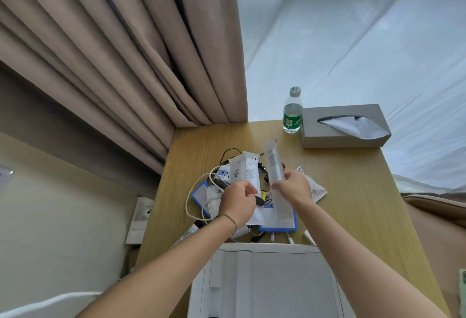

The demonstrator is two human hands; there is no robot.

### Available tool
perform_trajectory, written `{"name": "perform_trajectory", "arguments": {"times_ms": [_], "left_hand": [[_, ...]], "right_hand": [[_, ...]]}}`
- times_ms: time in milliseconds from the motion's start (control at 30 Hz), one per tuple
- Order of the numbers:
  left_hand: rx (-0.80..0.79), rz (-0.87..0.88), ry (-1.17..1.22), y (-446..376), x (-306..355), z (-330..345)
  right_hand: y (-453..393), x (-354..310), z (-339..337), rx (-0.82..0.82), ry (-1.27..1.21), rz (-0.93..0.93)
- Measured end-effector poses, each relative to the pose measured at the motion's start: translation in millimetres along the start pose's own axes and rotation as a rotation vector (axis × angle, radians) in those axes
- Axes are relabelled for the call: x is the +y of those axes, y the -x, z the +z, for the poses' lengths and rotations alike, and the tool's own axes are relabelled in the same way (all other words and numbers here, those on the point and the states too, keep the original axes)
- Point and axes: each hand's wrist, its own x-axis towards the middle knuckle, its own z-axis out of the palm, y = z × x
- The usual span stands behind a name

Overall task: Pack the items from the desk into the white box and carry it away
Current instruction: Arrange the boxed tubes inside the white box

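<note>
On the wooden desk lies a heap of small items: white cables, blue-edged cases, paper packets. My left hand is raised over the heap and grips two flat white packets that stand upright. My right hand holds a long frosted translucent tube at its middle, tilted slightly left. The open white box stands at the near edge of the desk, below both forearms, and looks empty inside.
A water bottle with a green label and a grey tissue box stand at the desk's far right. Beige curtains hang on the left, and clear plastic sheeting covers the window behind. A wall socket sits left of the desk.
</note>
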Motion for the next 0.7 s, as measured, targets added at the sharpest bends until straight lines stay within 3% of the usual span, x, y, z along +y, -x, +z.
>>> {"name": "perform_trajectory", "arguments": {"times_ms": [200,300,400,567,700], "left_hand": [[0.05,0.059,-0.286,-38,9,16],[-0.005,0.014,-0.578,-50,12,23],[-0.057,-0.05,-0.696,-56,12,28],[-0.045,-0.02,-0.574,-59,15,29],[0.041,-0.05,-0.1,-55,16,24]], "right_hand": [[33,-8,-37,-0.007,-0.388,0.024],[54,-15,-48,-0.047,-0.457,0.023],[69,-15,-51,-0.081,-0.482,0.031],[84,-12,-53,-0.102,-0.52,0.03],[98,-10,-61,-0.157,-0.55,0.011]]}}
